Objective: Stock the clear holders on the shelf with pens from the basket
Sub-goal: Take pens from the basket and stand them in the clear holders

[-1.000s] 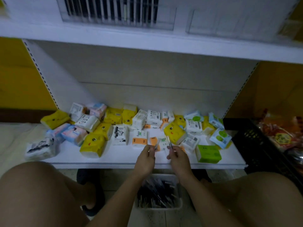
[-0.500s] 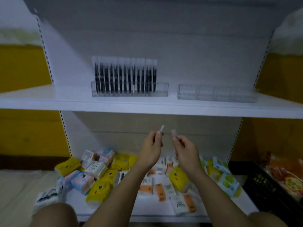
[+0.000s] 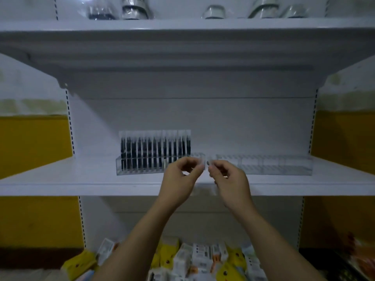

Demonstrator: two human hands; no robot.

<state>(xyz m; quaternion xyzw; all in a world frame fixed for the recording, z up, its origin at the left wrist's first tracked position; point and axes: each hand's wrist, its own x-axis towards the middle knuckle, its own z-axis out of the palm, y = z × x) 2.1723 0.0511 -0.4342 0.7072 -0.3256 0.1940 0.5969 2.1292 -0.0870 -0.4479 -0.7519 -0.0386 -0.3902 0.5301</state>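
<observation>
Since half a second ago the view has tipped up and both hands have risen from below the shelf (image 3: 60, 183) edge to holder level. The basket is out of frame. On the shelf the left clear holder (image 3: 140, 169) carries a row of black pens (image 3: 154, 149), with its right-end slots looking bare; the right clear holder (image 3: 274, 167) looks empty. The left grip (image 3: 180, 175) is in front of the left holder's free end and the right grip (image 3: 229, 177) is at the right holder's near end. Both are narrow, thumb and forefinger pinching: the left pen (image 3: 200, 164) and right pen (image 3: 208, 163) show only a small top end, the barrels hidden or blurred. Tissue packs (image 3: 203, 258) sit on the shelf below. Likely step: slotting. To do it well, hold each pen upright, line its lower end over a free slot and let go only once it is seated. Do one side at a time, and avoid knocking the standing row or the light holder.
</observation>
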